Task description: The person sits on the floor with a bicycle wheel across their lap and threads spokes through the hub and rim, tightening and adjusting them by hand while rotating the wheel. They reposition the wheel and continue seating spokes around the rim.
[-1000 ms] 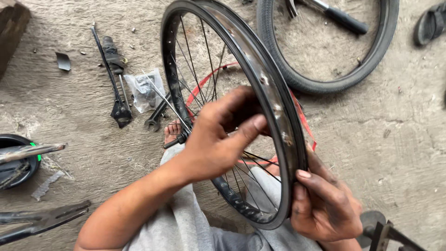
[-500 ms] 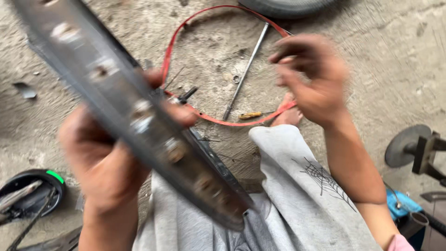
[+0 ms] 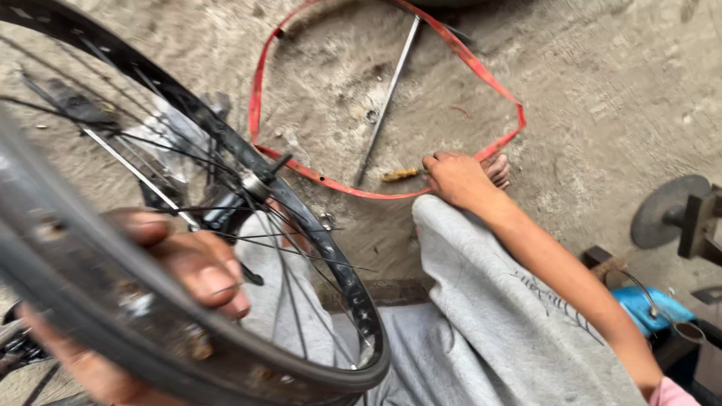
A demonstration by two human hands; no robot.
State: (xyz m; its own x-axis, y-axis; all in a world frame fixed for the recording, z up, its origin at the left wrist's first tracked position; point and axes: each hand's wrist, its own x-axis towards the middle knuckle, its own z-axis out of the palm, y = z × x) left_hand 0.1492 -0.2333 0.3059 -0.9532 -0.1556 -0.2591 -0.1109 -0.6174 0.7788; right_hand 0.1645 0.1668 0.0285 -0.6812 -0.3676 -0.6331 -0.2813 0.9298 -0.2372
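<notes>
Black and bare of any tyre, a spoked bicycle rim (image 3: 226,150) fills the left half of the view, where a second ago it was stood between both hands. It is now gripped by the left hand (image 3: 162,278) alone, the fingers curled closed over the near edge, with the hub and spokes tilted up close to the camera. The right hand (image 3: 457,179) has been taken off the rim and stretched forward past the knee; it is laid on a small yellowish tool (image 3: 400,174) on the ground, but whether the fingers are closed on it cannot be told. From this shift the work is judged to be moving from turning the rim to fetching a tool.

Grey trousers (image 3: 489,316) are seen beneath the arm. Rough concrete floor (image 3: 602,90) is spread with a loose red rim strip (image 3: 331,183), looped wide and lying just under the reaching hand, and a long metal rod (image 3: 387,101) is laid across inside the loop. A blue container (image 3: 650,304) and a dark metal stand (image 3: 681,214) are placed at the right. Much of the left floor is screened by the rim.
</notes>
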